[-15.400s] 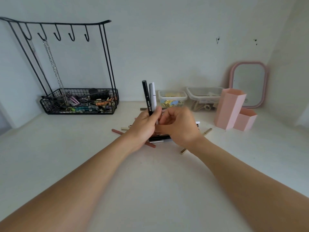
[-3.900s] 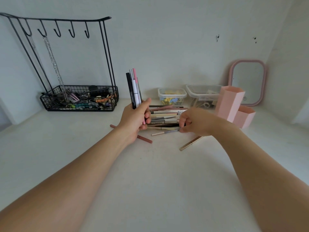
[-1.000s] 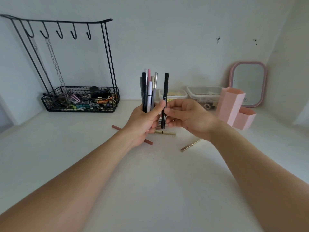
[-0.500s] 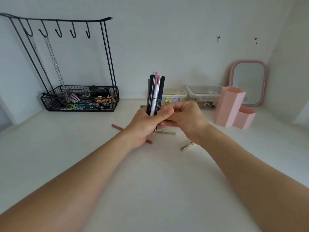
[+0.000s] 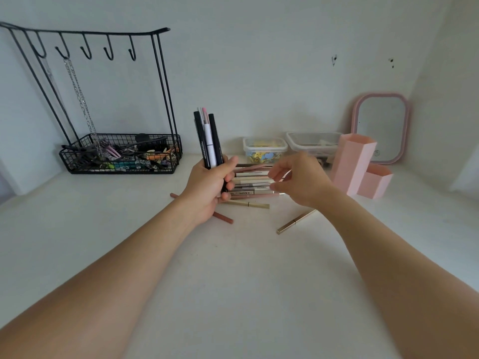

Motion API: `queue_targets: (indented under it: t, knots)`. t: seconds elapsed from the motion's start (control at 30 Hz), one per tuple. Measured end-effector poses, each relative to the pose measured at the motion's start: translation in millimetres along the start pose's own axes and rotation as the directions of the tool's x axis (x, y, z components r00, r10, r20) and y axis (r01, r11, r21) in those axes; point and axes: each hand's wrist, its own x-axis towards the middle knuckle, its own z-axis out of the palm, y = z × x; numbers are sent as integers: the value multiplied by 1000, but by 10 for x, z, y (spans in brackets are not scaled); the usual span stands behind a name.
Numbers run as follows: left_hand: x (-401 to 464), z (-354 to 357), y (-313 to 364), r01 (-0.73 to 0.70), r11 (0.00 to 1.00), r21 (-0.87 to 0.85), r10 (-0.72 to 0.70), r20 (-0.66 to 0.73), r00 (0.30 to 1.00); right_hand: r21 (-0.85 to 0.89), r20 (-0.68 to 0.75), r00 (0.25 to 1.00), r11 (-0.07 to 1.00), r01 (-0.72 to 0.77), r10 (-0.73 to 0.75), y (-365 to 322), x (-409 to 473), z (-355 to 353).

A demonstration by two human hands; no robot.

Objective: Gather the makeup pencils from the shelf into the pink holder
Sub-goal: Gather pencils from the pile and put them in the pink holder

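Observation:
My left hand [image 5: 207, 189] grips an upright bundle of makeup pencils [image 5: 208, 139], black, white and pink, above the white shelf. Behind it lies a pile of pencils [image 5: 252, 183] side by side on the shelf. My right hand [image 5: 300, 181] hovers at the right end of that pile, fingers apart and empty. A beige pencil [image 5: 248, 203], a reddish-brown pencil [image 5: 223, 218] and a gold pencil [image 5: 295, 222] lie loose nearby. The pink holder [image 5: 352, 165], a tall hexagonal tube joined to a short one, stands to the right.
A black wire rack [image 5: 119, 156] with hooks, chains and a basket of clips stands at the back left. Two clear plastic boxes [image 5: 264, 149] sit against the back wall. A pink-framed mirror [image 5: 381, 126] leans in the right corner.
My right hand has let go of the black pencil, which now stands in the left-hand bundle, and has moved right and down to the pile. The bundle has shifted slightly left.

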Motion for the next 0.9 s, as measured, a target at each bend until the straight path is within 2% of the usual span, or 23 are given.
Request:
queue_targets:
  t: [0.3, 0.53, 0.63, 0.77, 0.9]
  knots:
    - [21, -45, 26, 5, 1000, 14, -4, -108, 994, -168, 78, 997, 985, 30, -17, -35, -43, 125]
    - [15, -49, 18, 10, 995, 98, 5, -159, 987, -134, 84, 996, 991, 17, -6, -56, -30, 92]
    - [4, -36, 23, -7, 997, 78, 18, -145, 989, -26, 48, 999, 1000, 6, -5, -51, -15, -1]
    - [-18, -21, 48, -42, 999, 31, 46, -112, 993, 198, -7, 995, 976, -96, 100, -13, 8, -150]
    - [-39, -8, 61, -54, 998, -39, 52, -62, 997, 535, 61, 980, 823, -192, 189, -43, -14, -170]
